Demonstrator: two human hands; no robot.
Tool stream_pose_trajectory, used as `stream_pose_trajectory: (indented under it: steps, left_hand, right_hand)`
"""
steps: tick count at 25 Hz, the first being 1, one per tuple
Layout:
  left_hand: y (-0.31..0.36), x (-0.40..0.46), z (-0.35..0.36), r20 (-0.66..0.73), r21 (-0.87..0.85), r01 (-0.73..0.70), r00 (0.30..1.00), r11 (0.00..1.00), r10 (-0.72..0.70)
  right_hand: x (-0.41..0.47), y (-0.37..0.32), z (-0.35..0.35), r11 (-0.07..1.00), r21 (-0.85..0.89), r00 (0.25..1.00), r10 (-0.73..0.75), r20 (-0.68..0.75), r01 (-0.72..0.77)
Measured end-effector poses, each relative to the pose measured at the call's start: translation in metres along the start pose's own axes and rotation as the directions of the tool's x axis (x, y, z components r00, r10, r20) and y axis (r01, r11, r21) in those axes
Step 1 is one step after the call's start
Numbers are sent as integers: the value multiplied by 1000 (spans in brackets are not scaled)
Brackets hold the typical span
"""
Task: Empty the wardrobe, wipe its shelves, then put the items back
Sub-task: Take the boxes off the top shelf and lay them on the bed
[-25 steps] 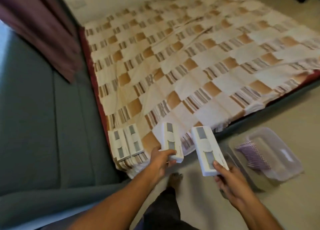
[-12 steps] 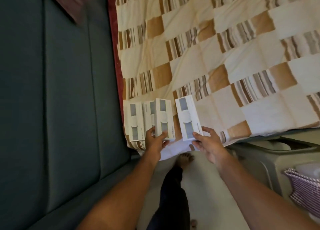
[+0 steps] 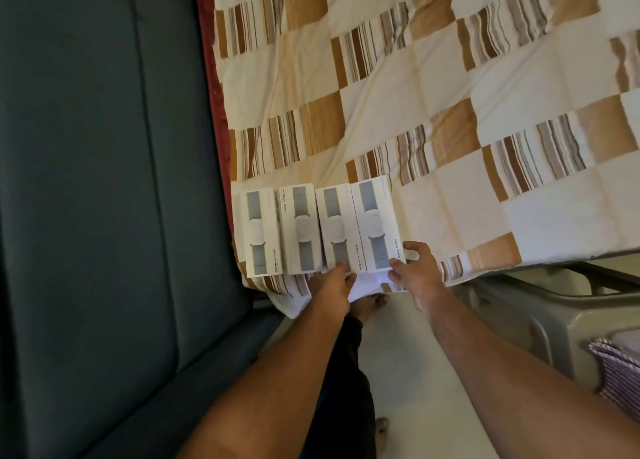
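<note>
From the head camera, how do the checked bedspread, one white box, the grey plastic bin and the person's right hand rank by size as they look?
1. Checked bedspread.
2. Grey plastic bin, partly cut off and nearer the camera, so unsure.
3. Rightmost white box.
4. Right hand.

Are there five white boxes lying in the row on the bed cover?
No, only four white boxes lie side by side on the checked bed cover, near its corner, with the right hand at the last one.
</note>
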State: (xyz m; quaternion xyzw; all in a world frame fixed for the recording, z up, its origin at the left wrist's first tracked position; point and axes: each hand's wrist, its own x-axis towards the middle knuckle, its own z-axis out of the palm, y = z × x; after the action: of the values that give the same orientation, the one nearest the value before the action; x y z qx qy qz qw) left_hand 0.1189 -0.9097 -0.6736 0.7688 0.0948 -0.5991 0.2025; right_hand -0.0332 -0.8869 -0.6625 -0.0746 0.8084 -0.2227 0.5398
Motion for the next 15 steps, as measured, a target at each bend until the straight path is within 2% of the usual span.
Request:
stream_pose_trajectory:
  steps: [3, 6, 8, 10, 12, 13, 15]
  left_hand:
    - [7, -7, -2, 31, 42, 41, 999, 998, -42]
    - [4, -26, -6, 85, 104, 40, 995, 994, -49]
    - [-4, -43, -13, 34, 226, -61, 998, 972, 54]
    - [-13, -73, -19, 88, 416, -276, 960, 867, 264]
    - [-20, -116, -19, 327, 471, -488, 870, 735, 369]
    - [-22, -136, -18, 446, 464, -587, 802, 663, 398]
    - [-36, -181, -6, 688, 401, -778, 605, 484, 402]
  right_hand:
    - [5, 4, 6, 996, -92, 998, 4, 67, 2]
    - [-2, 5, -2, 999, -28, 998, 37, 49, -35]
    - [-16, 0, -20, 1000, 14, 1000, 6, 11, -6]
    - [-40, -4, -48, 991, 39, 991, -129, -25, 130]
    - [-79, -5, -83, 953, 61, 954, -294, -57, 298]
    - [-100, -3, -99, 928, 74, 929, -360, -80, 366]
    - [-154, 10, -141, 873, 101, 870, -455, -189, 478]
